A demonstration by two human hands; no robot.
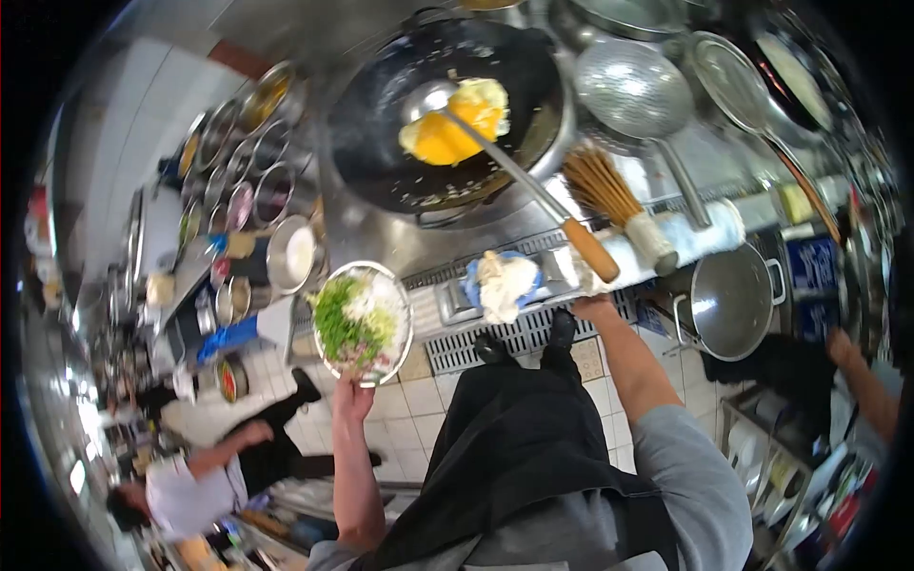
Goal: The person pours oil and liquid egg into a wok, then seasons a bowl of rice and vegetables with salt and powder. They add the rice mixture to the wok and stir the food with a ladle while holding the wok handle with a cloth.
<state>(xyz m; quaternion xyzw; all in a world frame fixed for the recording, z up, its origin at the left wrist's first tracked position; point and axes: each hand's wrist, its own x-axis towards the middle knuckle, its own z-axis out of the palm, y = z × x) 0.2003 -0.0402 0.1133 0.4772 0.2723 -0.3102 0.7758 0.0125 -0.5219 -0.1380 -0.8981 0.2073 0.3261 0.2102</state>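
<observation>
My left hand (353, 394) grips the near rim of a bowl (409, 328), which holds chopped greens, pale shreds, pinkish bits and what looks like white rice. In the black wok (367, 157) ahead lies yellow egg (446, 141), partly set, with white grains scattered around it. A ladle (519, 171) rests with its head on the egg, its wooden handle extending over the stove's front edge. Below that handle is my right hand (594, 306), at the stove front; its fingers are mostly hidden. Between the hands, a crumpled whitish cloth (505, 285) sits on the ledge.
A bamboo brush (619, 205) and a perforated strainer (636, 90) lie right of the wok. Several metal ingredient pots (276, 186) stand at left, beside a bowl of white powder (290, 255). A large pot (731, 305) is at right. Other people (195, 495) stand on both sides.
</observation>
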